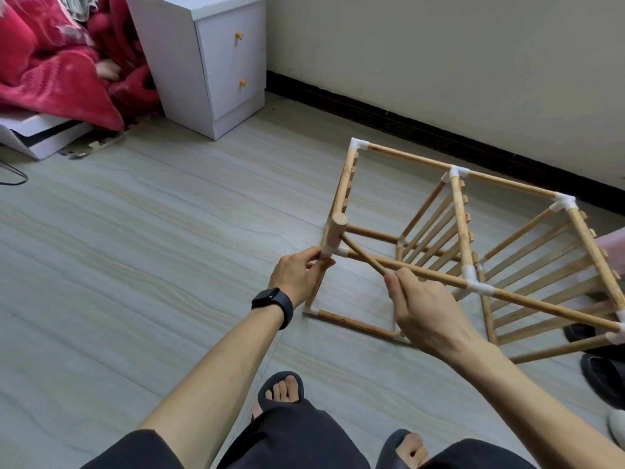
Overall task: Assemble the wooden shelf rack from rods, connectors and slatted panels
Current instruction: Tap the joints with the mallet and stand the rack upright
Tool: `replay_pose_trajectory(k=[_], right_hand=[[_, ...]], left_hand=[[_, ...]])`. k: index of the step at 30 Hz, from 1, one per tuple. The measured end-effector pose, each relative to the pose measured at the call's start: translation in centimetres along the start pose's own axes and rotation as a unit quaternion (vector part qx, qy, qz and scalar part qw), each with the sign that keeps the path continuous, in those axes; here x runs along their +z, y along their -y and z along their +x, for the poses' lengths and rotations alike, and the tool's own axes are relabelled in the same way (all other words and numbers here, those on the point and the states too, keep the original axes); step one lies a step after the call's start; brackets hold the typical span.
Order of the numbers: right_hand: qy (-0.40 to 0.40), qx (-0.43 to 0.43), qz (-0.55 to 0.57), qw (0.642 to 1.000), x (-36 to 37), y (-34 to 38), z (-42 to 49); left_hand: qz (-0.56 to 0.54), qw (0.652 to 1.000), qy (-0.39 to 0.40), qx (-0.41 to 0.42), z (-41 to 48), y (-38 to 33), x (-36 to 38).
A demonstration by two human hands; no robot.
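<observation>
Floor point(169, 231) filled most of your view: pale grey boards with a wood grain. It met an off-white wall point(439, 62) along a dark skirting point(372, 110). One white cabinet point(209, 69) stood against that wall at the far left, with two drawers and two yellow knobs point(239, 35). One red blanket point(50, 62) was heaped beside it.

The rack point(416, 162) lay on its side on the floor, right of centre and near the skirting. Three slatted panels point(541, 265) were in it: one at the left end seen edge-on, one in the middle and one at the right. I could count at least eight white connectors point(473, 282) at its corners.

Your left hand point(297, 275) pinched the near left corner post between thumb and fingers, just below a connector. Your right hand point(422, 313) had its fingers curled round one thin rod point(353, 245). That rod slanted up from your fingertips to the same corner and crossed the long near rail. I could not tell whether its far end was seated.

You wore one black watch point(270, 299) on the left wrist and two dark slippers point(284, 401). More dark footwear showed at the right edge, beside the rack.
</observation>
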State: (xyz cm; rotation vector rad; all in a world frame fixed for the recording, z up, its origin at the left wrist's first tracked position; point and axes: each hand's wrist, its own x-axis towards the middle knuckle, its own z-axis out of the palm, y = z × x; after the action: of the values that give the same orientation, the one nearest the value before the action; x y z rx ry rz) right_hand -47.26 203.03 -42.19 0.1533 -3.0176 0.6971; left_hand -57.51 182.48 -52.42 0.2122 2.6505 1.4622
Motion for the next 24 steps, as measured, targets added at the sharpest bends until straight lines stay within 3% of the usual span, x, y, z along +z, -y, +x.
replay_pose_trajectory(k=[3,6,7,10,11,14,18,21,22,24], right_hand=[[-0.111,-0.051,0.063,0.991,-0.1,0.3,-0.2],[0.005,-0.014,-0.035,0.999,0.4,0.1,-0.2],[-0.007,-0.017,-0.026,0.999,0.6,0.0,-0.2],[-0.138,-0.048,0.075,0.986,0.5,0.3,-0.2],[-0.141,-0.040,0.066,0.987,0.5,0.2,-0.1],[-0.013,0.015,0.001,1.000,0.5,-0.1,0.2],[-0.145,-0.068,0.072,0.984,-0.5,0.2,0.3],[-0.035,-0.037,-0.044,0.998,-0.6,0.8,0.5],[-0.040,-0.037,-0.046,0.997,-0.5,0.7,0.5],[-0.142,-0.080,0.040,0.986,-0.6,0.7,0.2]], left_hand=[[0.002,1.000,0.003,0.010,0.1,0.1,-0.1],[0.004,1.000,-0.003,0.000,0.1,0.0,0.0],[0.003,1.000,-0.003,-0.001,0.1,0.0,0.1],[0.006,1.000,0.003,0.010,0.2,0.2,0.0],[0.008,1.000,0.005,0.011,0.3,0.3,-0.1],[0.009,1.000,0.008,0.001,0.4,0.3,-0.1],[0.001,1.000,0.015,0.008,0.5,0.3,-0.2],[0.004,1.000,0.010,0.008,0.5,0.3,-0.1],[0.007,1.000,0.010,0.009,0.5,0.3,-0.1],[0.006,1.000,0.015,0.012,0.6,0.3,-0.1]])
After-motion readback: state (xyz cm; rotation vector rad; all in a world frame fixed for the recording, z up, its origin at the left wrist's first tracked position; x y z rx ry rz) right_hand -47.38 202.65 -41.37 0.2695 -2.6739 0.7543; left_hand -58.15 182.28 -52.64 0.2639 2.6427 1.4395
